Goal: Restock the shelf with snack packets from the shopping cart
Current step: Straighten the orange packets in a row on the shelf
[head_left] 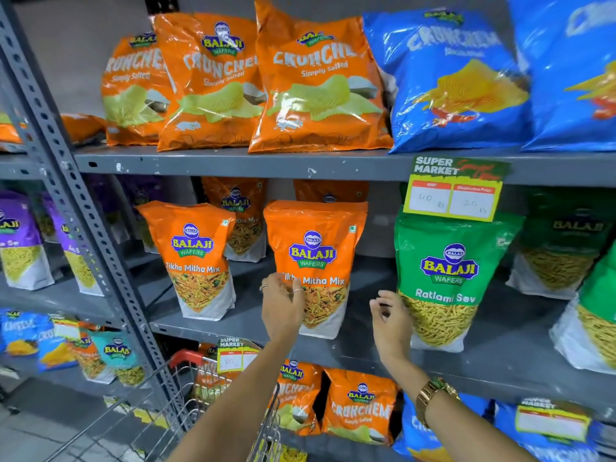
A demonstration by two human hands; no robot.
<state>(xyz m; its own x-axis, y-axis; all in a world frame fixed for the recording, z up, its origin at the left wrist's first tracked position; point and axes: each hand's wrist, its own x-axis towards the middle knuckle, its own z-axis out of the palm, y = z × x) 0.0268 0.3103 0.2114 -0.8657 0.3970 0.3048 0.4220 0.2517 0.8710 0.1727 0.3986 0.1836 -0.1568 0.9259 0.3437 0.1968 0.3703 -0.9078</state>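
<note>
Yellow price tags (453, 198) on shelf edges; gold wristwatch (433, 393).

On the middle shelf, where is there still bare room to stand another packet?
A bare strip runs between the front Tikha Mitha Mix packet and the Ratlami Sev packet, where the right hand hovers. A narrower gap lies between the two front Tikha Mitha packets. Right of the Ratlami Sev it is crowded with green packets.
</note>
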